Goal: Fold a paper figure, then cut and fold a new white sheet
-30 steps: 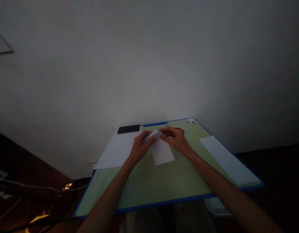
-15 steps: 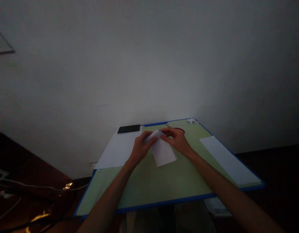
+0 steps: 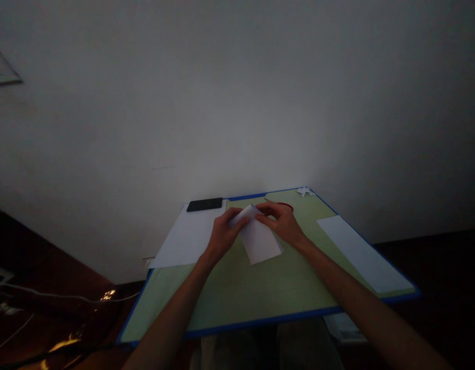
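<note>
A folded white sheet of paper [image 3: 259,242] is held between both hands above the middle of the green tabletop [image 3: 245,303]. My left hand [image 3: 224,231] grips its upper left side, with the thumb lying on the front face. At the upper right edge, my right hand [image 3: 280,221] pinches the paper between thumb and fingers. The top of the sheet is bent over to a peak between the two hands. Fingers behind the paper are partly hidden. Just beyond my right hand lies a red-handled item, probably scissors [image 3: 287,206], mostly covered by the hand.
A large white sheet [image 3: 187,236] lies at the left, with a black phone-like slab [image 3: 204,204] at its top. On the right is a white paper strip [image 3: 364,254]. Small white paper scraps [image 3: 305,191] sit in the far right corner. The wall [image 3: 237,103] stands directly behind the table.
Both hands keep their hold on the folded paper, almost still. The paper's lower right corner has shifted very slightly to the right.
</note>
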Demonstrator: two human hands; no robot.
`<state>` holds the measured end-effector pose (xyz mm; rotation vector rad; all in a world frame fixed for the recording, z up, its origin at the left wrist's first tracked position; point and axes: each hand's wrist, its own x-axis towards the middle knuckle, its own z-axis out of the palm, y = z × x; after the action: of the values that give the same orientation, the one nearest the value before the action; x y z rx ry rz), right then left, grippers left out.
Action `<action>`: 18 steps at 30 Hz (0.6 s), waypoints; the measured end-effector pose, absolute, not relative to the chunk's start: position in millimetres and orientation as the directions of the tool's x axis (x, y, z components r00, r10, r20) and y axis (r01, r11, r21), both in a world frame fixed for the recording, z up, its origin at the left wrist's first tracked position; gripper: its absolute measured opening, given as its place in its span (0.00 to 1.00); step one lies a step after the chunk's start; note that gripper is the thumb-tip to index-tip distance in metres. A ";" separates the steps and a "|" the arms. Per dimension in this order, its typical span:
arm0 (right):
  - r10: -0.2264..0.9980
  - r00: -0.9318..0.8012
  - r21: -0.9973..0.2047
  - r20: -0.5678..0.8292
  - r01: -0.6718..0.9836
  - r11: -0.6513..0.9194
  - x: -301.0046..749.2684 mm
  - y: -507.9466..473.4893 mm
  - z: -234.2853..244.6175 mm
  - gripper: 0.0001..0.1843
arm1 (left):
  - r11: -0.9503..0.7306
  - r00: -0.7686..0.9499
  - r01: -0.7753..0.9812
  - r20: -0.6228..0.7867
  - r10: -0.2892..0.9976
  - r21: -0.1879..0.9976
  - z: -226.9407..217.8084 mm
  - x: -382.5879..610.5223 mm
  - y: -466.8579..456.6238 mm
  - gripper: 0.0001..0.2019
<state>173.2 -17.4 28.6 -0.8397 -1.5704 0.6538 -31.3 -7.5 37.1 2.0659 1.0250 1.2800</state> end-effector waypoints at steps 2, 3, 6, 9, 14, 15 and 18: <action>0.801 -0.059 -0.786 0.595 0.164 0.596 173.3 -17.2 28.4 0.12 | -0.600 0.281 0.329 0.531 0.800 0.730 36.1 -31.3 -6.4 0.13; 0.798 -0.061 -0.782 0.600 0.166 0.601 173.3 -17.1 28.3 0.12 | -0.603 0.284 0.326 0.534 0.797 0.728 35.8 -31.1 -6.0 0.12; 0.792 -0.062 -0.778 0.607 0.155 0.609 173.2 -16.8 27.9 0.11 | -0.609 0.282 0.323 0.540 0.793 0.725 35.7 -30.4 -5.8 0.12; 0.790 -0.033 -0.780 0.612 0.138 0.610 173.6 -16.3 27.3 0.11 | -0.599 0.284 0.329 0.528 0.800 0.730 35.8 -30.6 -6.4 0.13; 0.787 0.000 -0.780 0.617 0.130 0.612 175.2 -15.2 27.2 0.10 | -0.598 0.307 0.354 0.515 0.800 0.719 36.2 -31.6 -7.7 0.14; 0.781 -0.005 -0.773 0.625 0.137 0.619 175.3 -15.2 27.6 0.10 | -0.605 0.313 0.356 0.518 0.796 0.712 37.0 -31.2 -8.6 0.13; 0.757 -0.041 -0.739 0.652 0.189 0.647 174.4 -16.7 29.2 0.09 | -0.634 0.329 0.335 0.545 0.772 0.697 41.0 -28.8 -12.8 0.14</action>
<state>174.4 -16.7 29.2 -0.8047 -1.5803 0.5495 -28.8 -12.8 41.0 2.1352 0.9720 1.2539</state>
